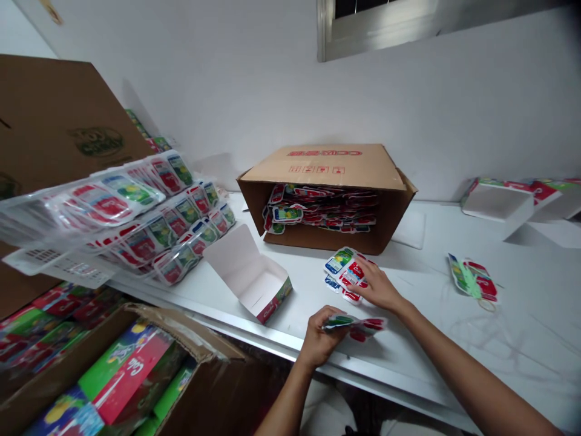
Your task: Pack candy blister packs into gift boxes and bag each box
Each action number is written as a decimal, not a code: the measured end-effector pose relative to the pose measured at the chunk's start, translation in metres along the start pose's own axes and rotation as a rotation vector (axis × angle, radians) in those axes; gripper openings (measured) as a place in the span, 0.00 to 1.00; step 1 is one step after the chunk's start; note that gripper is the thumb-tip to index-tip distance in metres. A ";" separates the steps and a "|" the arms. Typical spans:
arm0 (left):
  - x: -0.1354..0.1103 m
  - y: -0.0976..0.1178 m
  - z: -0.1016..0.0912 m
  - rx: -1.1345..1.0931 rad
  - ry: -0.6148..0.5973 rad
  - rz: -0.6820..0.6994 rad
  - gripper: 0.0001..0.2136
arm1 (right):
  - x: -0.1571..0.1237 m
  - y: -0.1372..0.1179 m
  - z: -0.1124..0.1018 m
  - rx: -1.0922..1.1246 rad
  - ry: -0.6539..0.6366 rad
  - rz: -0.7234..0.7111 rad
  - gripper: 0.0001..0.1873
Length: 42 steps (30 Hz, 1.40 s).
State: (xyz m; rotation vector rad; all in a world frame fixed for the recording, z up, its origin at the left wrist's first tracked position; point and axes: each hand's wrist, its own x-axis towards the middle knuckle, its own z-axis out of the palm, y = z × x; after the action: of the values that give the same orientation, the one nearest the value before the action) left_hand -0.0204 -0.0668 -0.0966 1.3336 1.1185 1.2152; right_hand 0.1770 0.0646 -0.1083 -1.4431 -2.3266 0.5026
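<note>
My left hand is closed round a thin stack of red, green and white sachets, held just above the front of the white table. My right hand rests with its fingers pressed on a small loose pile of the same sachets lying on the table. An open, empty small carton with a red and green side lies to the left of both hands. Behind the pile, a brown cardboard box lies on its side, full of sachets.
Stacked trays of sachets overhang the table's left end. A large brown box stands behind them. Below left, an open cardboard box holds filled cartons. A banded sachet bundle lies right; folded cartons sit at the far right.
</note>
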 end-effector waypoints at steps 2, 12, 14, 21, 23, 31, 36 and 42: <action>0.001 0.000 -0.001 0.032 0.010 0.037 0.07 | 0.014 -0.001 0.012 -0.187 -0.075 -0.019 0.38; -0.002 -0.007 -0.006 0.103 0.053 0.143 0.05 | 0.009 -0.013 0.021 -0.300 -0.135 0.015 0.37; -0.003 -0.008 -0.005 0.110 0.075 0.133 0.05 | 0.006 -0.016 0.017 -0.295 -0.149 -0.001 0.30; -0.004 -0.016 -0.010 0.189 0.180 0.143 0.04 | -0.041 -0.027 -0.020 0.440 -0.341 -0.259 0.21; -0.002 -0.018 -0.011 0.136 0.171 0.122 0.07 | -0.057 -0.034 -0.023 0.708 -0.433 -0.208 0.23; -0.001 -0.014 -0.014 -0.164 0.091 -0.146 0.19 | -0.072 -0.042 -0.026 0.776 -0.468 -0.232 0.30; -0.004 -0.004 -0.016 -0.101 0.175 -0.112 0.18 | -0.079 -0.041 -0.014 0.715 -0.479 -0.279 0.39; -0.011 -0.009 -0.015 -0.095 0.157 -0.116 0.12 | -0.085 -0.049 0.002 0.590 -0.355 -0.191 0.19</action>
State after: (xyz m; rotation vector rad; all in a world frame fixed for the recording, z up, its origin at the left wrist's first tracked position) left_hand -0.0365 -0.0757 -0.1060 1.1015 1.2159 1.2877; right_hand 0.1730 -0.0333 -0.0966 -0.8970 -2.2449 1.3398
